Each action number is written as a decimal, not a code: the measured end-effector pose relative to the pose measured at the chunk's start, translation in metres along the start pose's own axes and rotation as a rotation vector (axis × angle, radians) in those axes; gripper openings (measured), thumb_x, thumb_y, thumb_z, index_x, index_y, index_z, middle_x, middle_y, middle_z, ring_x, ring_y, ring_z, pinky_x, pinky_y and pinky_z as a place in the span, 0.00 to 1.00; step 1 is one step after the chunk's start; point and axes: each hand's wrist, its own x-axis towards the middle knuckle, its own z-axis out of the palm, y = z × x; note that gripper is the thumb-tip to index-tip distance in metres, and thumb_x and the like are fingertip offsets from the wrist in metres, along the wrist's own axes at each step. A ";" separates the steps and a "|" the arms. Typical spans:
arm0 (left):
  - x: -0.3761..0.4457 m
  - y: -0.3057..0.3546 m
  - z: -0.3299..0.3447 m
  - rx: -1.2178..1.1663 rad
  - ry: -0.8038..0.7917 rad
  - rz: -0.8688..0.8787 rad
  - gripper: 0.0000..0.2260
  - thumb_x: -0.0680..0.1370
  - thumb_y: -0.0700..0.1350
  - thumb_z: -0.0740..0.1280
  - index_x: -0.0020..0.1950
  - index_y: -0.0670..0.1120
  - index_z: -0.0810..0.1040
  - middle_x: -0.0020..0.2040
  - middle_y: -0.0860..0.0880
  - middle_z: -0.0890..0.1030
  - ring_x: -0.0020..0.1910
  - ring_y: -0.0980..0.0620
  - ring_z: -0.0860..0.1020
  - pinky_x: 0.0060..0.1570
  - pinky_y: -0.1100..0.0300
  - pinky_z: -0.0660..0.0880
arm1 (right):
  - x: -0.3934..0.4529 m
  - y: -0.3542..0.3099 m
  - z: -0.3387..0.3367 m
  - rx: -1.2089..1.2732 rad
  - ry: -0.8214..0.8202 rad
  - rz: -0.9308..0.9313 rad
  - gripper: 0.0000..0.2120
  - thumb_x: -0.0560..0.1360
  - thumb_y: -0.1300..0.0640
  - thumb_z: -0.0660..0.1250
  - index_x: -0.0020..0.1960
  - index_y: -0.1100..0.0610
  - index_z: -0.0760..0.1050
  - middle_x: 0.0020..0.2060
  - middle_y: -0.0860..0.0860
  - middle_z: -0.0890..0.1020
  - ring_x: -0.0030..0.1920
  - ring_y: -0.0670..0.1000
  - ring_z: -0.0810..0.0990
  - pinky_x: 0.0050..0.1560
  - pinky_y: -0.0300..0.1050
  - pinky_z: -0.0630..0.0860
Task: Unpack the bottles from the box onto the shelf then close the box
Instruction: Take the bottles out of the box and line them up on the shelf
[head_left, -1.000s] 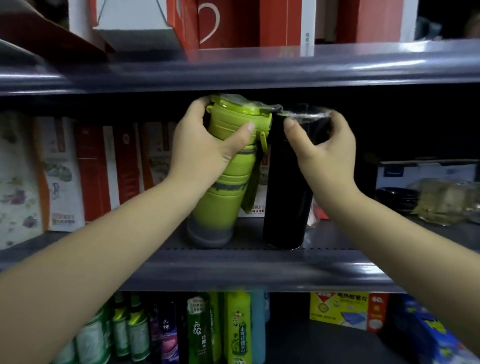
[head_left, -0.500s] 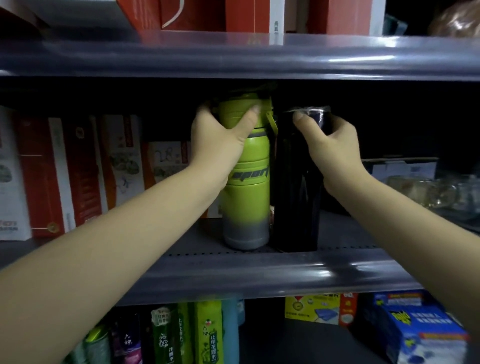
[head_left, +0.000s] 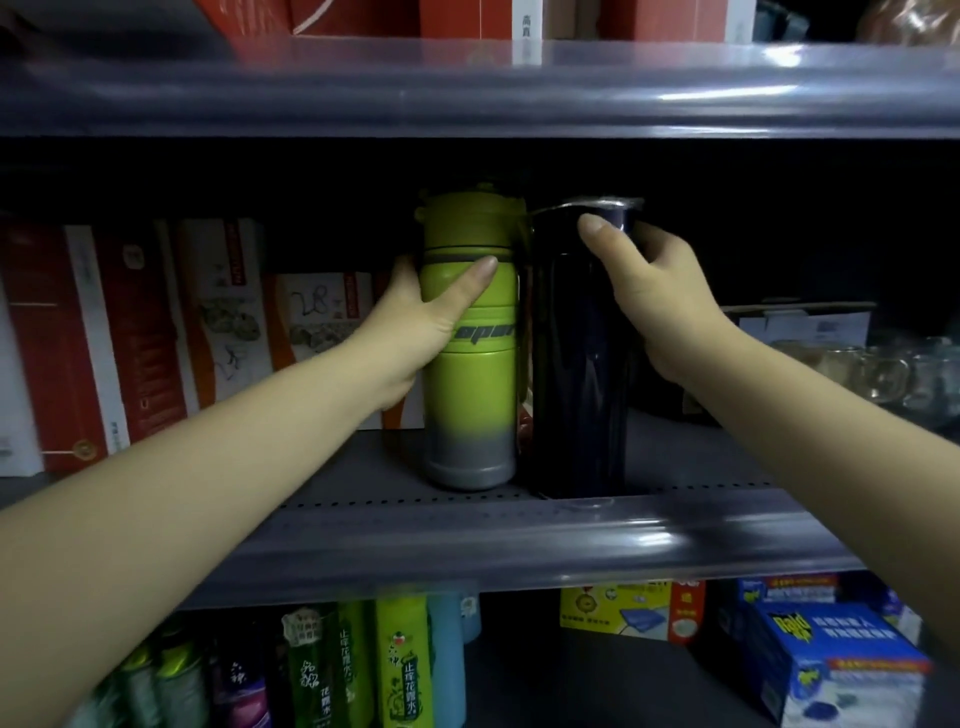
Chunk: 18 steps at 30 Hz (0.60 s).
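Note:
A lime-green sports bottle with a grey base stands upright on the grey middle shelf. My left hand is wrapped around its upper body. Right beside it, touching, stands a tall dark bottle with a clear wrap over its top. My right hand grips that bottle near the cap from the right. Both bottles rest on the shelf near its front edge. The box is out of view.
Red and white boxes fill the shelf to the left. Glass mugs and a cardboard box sit to the right. The upper shelf edge hangs just above the bottle tops. Below are green bottles and blue packages.
The green bottle went from tilted to upright and both bottles now sit deeper on the shelf. My left hand slid down from the green cap to the bottle's body.

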 end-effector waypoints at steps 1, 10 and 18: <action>-0.003 -0.001 0.003 -0.020 0.027 -0.005 0.32 0.67 0.60 0.72 0.67 0.51 0.66 0.59 0.53 0.79 0.57 0.55 0.78 0.60 0.53 0.75 | 0.001 -0.001 -0.002 0.024 -0.016 0.021 0.06 0.75 0.49 0.67 0.45 0.51 0.79 0.42 0.45 0.83 0.45 0.43 0.82 0.51 0.41 0.78; -0.009 0.000 0.005 0.042 0.106 0.011 0.43 0.60 0.68 0.70 0.69 0.51 0.65 0.62 0.52 0.79 0.60 0.52 0.78 0.63 0.47 0.74 | -0.007 0.000 -0.007 0.148 -0.089 0.054 0.07 0.78 0.50 0.63 0.47 0.52 0.78 0.42 0.46 0.84 0.44 0.42 0.83 0.49 0.38 0.78; -0.027 -0.011 -0.001 0.240 0.065 -0.070 0.45 0.63 0.72 0.66 0.71 0.47 0.62 0.64 0.50 0.76 0.62 0.50 0.76 0.62 0.52 0.74 | -0.027 0.008 -0.019 -0.039 0.085 -0.181 0.24 0.72 0.42 0.66 0.61 0.57 0.74 0.54 0.49 0.80 0.55 0.41 0.79 0.59 0.41 0.75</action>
